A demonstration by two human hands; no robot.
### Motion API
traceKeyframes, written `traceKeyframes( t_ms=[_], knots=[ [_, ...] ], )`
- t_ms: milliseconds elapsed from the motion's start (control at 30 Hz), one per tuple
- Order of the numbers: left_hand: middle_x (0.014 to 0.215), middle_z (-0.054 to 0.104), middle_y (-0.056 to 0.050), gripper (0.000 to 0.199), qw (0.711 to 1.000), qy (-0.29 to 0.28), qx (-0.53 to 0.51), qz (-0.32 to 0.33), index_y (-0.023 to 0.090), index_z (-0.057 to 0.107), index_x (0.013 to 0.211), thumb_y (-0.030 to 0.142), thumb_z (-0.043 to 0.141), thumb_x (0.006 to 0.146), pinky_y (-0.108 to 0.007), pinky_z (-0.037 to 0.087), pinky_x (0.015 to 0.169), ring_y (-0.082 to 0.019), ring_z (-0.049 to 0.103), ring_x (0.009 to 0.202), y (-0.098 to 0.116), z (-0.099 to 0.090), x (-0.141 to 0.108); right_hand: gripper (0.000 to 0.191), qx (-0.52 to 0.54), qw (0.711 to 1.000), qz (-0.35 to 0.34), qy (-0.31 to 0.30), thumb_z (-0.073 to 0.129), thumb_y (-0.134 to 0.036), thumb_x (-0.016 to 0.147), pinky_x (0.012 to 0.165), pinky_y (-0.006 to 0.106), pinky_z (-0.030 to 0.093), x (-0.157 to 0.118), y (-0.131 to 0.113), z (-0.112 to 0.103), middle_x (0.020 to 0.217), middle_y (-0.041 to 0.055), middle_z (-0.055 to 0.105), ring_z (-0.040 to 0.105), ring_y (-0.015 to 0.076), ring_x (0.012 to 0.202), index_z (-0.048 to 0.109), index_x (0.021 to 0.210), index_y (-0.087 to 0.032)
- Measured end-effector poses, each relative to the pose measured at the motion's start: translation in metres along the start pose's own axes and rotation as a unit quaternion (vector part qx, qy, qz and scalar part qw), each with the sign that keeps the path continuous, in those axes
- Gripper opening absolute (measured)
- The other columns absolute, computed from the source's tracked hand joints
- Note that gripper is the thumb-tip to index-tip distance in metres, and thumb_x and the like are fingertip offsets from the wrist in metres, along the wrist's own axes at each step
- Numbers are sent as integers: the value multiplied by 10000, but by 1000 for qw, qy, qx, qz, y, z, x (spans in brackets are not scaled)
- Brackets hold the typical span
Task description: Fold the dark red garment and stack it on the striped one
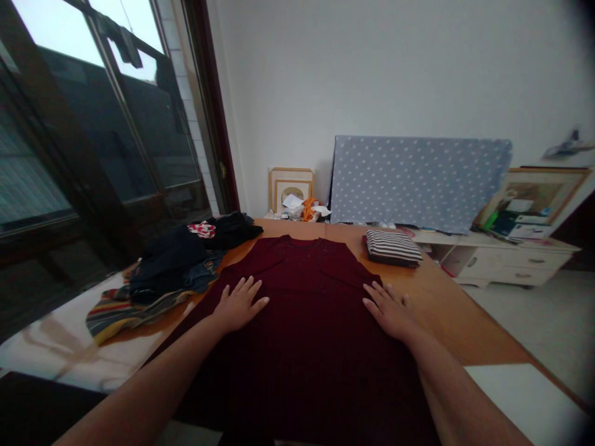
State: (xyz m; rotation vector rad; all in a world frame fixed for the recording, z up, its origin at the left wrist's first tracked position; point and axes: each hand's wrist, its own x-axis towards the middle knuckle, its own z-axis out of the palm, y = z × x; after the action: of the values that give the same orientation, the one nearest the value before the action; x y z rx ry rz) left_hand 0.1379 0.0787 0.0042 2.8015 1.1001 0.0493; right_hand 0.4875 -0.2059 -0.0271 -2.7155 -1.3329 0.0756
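A dark red shirt [307, 310] lies spread on the wooden table [455, 310], its neckline toward the far side. On its left part rests my left hand [239, 305], palm down with the fingers apart. My right hand [388, 310] lies on the shirt's right edge near the sleeve, fingers stretched out and spread. Neither hand grips the fabric. Beyond my right hand sits a folded stack of clothes [393, 246] with a black-and-white striped piece on top. Past my left hand is a loose heap of dark clothes [171, 263], with a striped garment [111, 316] under it.
Glass doors [116, 111] stand along the left. At the back, a blue dotted cloth [418, 179] drapes over a large flat object on a low white cabinet [506, 266]. A framed picture [272, 189] leans on the wall. A white sheet [525, 396] lies at the right front.
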Motion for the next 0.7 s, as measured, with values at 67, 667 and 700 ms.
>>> traceKeyframes(
  t_ms=[67,667,700],
  knots=[
    [1661,209,-65,794,1000,14,1,9,304,328,1568,752,248,918,-610,119,1186,-322,131,1537,-3,3,-4,650,-13,1000,-1,5,174,-643,980,1157,679,109,0,-1,1,1659,3,230,123,347,1526,276,1568,-386],
    [1661,218,-73,832,999,37,-8,20,283,337,1568,774,230,904,-642,118,1173,-360,138,1528,-9,10,-1,736,-17,1000,16,-21,249,-637,974,1188,493,210,-58,-19,-18,1624,132,300,223,310,1508,355,1553,-194],
    [1660,220,-77,833,999,39,-11,20,279,341,1567,773,230,904,-640,118,1174,-358,141,1528,-10,11,-2,744,-17,1000,18,-16,245,-646,971,1192,498,202,-67,-19,-13,1630,122,288,203,306,1516,342,1559,-199]
  ],
)
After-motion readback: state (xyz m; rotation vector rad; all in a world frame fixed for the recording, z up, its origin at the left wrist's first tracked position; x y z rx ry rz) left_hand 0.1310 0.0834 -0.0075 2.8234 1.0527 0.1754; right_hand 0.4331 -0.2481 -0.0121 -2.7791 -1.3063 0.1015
